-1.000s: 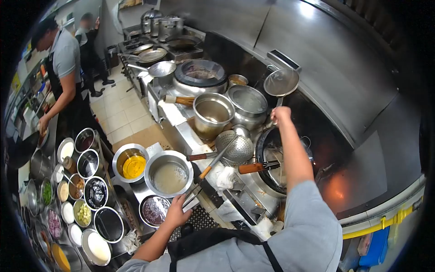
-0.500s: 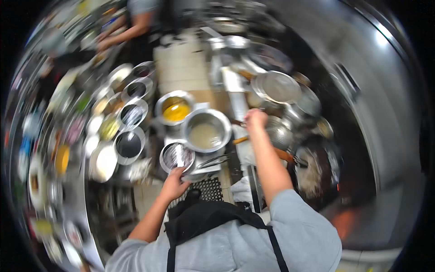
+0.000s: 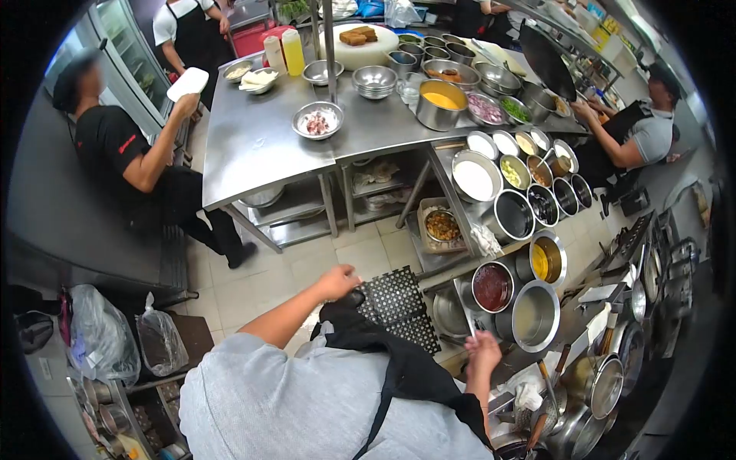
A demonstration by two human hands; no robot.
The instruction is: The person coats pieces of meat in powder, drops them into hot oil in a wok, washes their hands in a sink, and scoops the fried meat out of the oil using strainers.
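My left hand (image 3: pixel 337 282) hangs over the floor left of the black perforated mat (image 3: pixel 395 305), fingers loosely curled and slightly apart, with nothing visible in them. My right hand (image 3: pixel 483 353) is closed at the near end of the pot stand, around a thin silver utensil (image 3: pixel 472 325) whose kind I cannot make out. Just beyond it stand a pot of dark red sauce (image 3: pixel 492 288), a larger pot of cloudy liquid (image 3: pixel 534 316) and a pot of yellow liquid (image 3: pixel 543 262).
Strainers (image 3: pixel 607 387) and wooden-handled pans crowd the right. Sauce containers (image 3: pixel 514 215) line the side counter. A steel table (image 3: pixel 264 146) with a bowl (image 3: pixel 317 121) stands ahead. Co-workers stand left (image 3: pixel 126 153), at the back (image 3: pixel 188 38) and right (image 3: pixel 636 138), the right one holding a black pan (image 3: pixel 546 61).
The view has swung left, towards the steel table. My left hand has left the small sauce pot's rim. My right hand has come back from the stove side to beside the pots.
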